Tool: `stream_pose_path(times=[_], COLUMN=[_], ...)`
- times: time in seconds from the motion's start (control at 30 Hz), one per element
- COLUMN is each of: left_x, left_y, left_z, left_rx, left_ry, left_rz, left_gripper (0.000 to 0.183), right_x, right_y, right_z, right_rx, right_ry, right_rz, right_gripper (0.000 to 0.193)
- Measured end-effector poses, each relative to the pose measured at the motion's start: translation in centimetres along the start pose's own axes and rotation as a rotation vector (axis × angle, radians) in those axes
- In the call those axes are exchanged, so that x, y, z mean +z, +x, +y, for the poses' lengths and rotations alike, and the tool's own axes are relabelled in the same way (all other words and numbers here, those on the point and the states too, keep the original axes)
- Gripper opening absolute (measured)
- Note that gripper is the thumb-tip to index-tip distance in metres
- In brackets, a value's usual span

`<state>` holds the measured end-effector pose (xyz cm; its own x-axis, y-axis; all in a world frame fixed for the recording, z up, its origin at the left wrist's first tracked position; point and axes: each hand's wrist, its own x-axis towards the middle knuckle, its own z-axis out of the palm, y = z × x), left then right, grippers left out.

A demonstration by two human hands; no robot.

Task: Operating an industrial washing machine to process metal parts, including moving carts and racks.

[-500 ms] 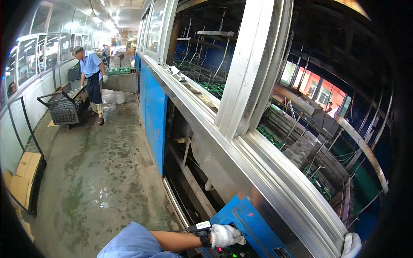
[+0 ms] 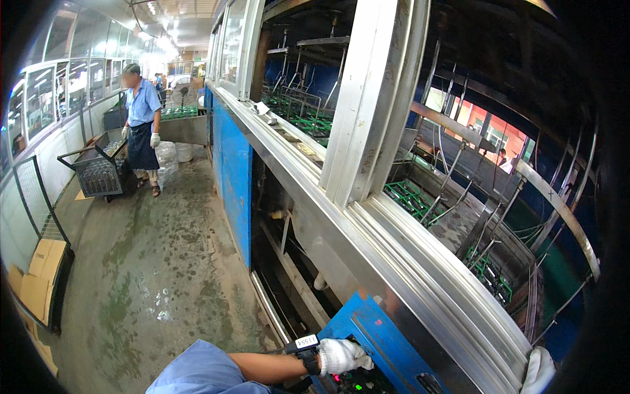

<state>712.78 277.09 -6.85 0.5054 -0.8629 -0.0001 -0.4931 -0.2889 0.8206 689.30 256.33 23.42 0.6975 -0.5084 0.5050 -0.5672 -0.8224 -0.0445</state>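
At five o'clock: left hand (image 2: pixel 342 356), white-gloved, fingers bent against a blue control panel (image 2: pixel 397 349), placed as half a second ago; whether it grasps or merely touches cannot be told. Beneath it: red lamp (image 2: pixel 336 378) and green lamp (image 2: pixel 358 387), both lit. At four o'clock: right hand (image 2: pixel 538 372), gloved, at the end of a metal sill (image 2: pixel 433 282); its grip cannot be told. At three o'clock, beyond the sill: green racks (image 2: pixel 408 199), showing more fully than before. At ten o'clock: co-worker (image 2: pixel 140 105), more upright than before, beside a dark cart (image 2: pixel 98 177). Edges: sill, slanting from eleven to four o'clock. Room: wet floor (image 2: pixel 177 276), eight o'clock, between blue doors (image 2: pixel 235 177) and cardboard (image 2: pixel 49 259).
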Motion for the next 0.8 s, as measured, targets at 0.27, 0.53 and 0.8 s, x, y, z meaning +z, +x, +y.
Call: stream_pose_path(times=[0.27, 0.53, 0.8], left_x=[-0.6, -0.5, -0.6], left_y=[-0.4, -0.1, -0.4], left_z=[0.7, 0.3, 0.8], left_rx=[-0.038, -0.017, -0.025], left_ry=[0.011, -0.073, -0.064], left_rz=[0.018, -0.019, -0.007], left_gripper=[0.036, 0.035, 0.035], right_x=[0.3, 0.5, 0.4], right_y=[0.1, 0.1, 0.0], right_z=[0.2, 0.6, 0.5], right_rx=[0.008, -0.019, -0.015], right_ry=[-0.022, -0.006, -0.022], right_rz=[0.023, 0.037, 0.051], right_gripper=[0.053, 0.053, 0.056])
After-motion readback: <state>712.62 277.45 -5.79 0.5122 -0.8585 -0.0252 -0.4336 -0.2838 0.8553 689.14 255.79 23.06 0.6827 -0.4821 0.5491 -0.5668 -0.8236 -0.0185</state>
